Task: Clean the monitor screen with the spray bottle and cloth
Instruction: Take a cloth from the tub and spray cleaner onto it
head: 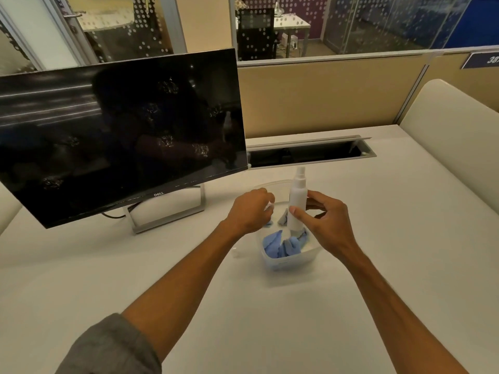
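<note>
two bare hands reach over a clear plastic tub [286,261] that sits on a white desk [243,306], in front of the person and to the right of a monitor. inside the tub lies a crumpled blue cloth [280,245], bunched against the near wall, with a smaller grey scrap [283,217] further back. a white spray bottle [297,201] stands upright in the tub, its nozzle at the top rising well above the rim.

the right hand [328,225] has its thumb and fingers curled loosely around the bottle's body; the thumb tip touches the front of it, the fingers wrap behind. the left hand [249,210] hovers over the tub's left side with fingers curled inward, pinching something small and pale; what it is cannot be told. a grey sleeve [113,349] covers the left upper arm.

the monitor [121,130] stands on a silver frame stand [167,214], tilted, its dark screen off and dotted with several patches of spray droplets. behind the tub an open cable slot [307,153] is set into the desk, against a beige partition [324,98].
</note>
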A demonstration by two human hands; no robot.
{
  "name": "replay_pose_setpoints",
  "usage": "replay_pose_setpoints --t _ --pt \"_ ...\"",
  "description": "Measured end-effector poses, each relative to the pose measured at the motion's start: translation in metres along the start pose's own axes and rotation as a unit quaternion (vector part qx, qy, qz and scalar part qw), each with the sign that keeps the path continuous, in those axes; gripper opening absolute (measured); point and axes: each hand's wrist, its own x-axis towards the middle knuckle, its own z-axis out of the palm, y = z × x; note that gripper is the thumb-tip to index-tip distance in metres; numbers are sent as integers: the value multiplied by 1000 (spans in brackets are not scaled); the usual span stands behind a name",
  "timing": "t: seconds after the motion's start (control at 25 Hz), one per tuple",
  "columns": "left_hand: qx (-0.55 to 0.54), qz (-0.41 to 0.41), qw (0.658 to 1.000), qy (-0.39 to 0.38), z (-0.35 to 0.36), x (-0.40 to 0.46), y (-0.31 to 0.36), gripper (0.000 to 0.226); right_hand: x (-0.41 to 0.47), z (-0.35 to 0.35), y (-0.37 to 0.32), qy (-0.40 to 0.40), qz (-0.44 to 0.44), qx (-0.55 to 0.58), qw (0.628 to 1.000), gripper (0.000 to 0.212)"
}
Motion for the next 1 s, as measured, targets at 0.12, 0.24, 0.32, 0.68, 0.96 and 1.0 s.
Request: replay_pose_setpoints --t 0.12,0.24,0.32,0.68,0.96,1.0 --pt "156 19 981 -112 7 17 3 35 4 -9 8 8 8 0 1000 51" --pt "208 5 964 -164 16 29 7 33 6 -13 12 5 8 4 1000 48" --pt "247 5 952 -178 22 32 8 32 7 -15 13 1 16 10 1000 48" --pt "269 38 949 -158 28 37 10 23 9 -9 18 -30 55 84 994 41" --pt "21 -5 998 61 -16 5 13 18 6 1 -9 -57 107 217 969 17" --pt "-19 -15 996 89 -25 -3 11 19 6 3 -13 -60 120 233 963 22"
